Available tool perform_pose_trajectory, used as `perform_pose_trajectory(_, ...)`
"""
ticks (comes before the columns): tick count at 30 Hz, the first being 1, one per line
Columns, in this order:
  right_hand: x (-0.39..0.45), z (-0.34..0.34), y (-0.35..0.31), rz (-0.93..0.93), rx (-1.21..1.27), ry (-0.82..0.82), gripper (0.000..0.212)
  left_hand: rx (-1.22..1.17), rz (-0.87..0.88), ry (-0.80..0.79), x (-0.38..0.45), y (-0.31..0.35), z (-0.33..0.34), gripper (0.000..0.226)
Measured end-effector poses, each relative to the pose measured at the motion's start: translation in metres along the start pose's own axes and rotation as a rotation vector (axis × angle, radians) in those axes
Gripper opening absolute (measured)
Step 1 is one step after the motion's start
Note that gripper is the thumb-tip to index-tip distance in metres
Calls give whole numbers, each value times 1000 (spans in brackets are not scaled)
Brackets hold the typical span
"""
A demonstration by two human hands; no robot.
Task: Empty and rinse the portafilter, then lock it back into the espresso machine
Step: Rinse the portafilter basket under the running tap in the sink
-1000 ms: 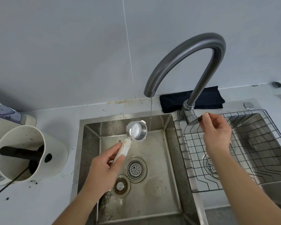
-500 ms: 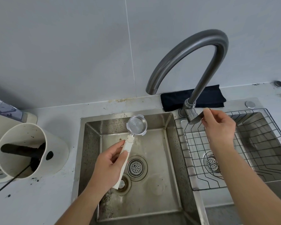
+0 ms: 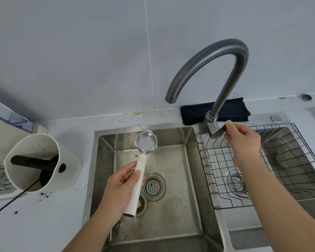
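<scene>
My left hand [image 3: 120, 190] grips the white handle of the portafilter [image 3: 146, 141] over the left sink basin [image 3: 173, 160]. Its steel basket faces up and looks clean, left of the spout's mouth. My right hand [image 3: 241, 140] pinches the lever [image 3: 220, 131] of the curved grey faucet [image 3: 207, 70] at its base. No water runs from the spout. The espresso machine is only partly seen at the left edge [image 3: 9, 117].
A white knock box [image 3: 40, 160] with a dark bar and coffee grounds stands left of the sink, with grounds spilled around it. A wire rack [image 3: 262, 170] sits in the right basin. A folded dark cloth [image 3: 231, 110] lies behind the faucet.
The thin stream of water from the spout has stopped. My left hand slid down the handle and moved the portafilter left, away from under the spout. My right hand stays on the lever.
</scene>
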State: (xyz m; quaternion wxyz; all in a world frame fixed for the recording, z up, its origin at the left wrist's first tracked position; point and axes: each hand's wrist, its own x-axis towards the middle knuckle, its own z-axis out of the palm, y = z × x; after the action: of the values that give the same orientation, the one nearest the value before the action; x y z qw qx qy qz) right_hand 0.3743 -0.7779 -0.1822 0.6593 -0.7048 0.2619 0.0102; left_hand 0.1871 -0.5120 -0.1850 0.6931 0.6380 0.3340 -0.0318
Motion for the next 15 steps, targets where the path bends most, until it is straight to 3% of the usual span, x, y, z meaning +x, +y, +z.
perform_pose_trajectory(8,-21,-12,-6,67,118,9,30,-128,-59,1,-22,1,-7,29)
perform_pose_trajectory(10,-42,-17,-8,82,143,8,22,-148,-76,6,-29,0,-10,29)
perform_pose_trajectory(15,-110,-8,0,171,111,-200,6,-199,-99,29,-44,0,-13,27)
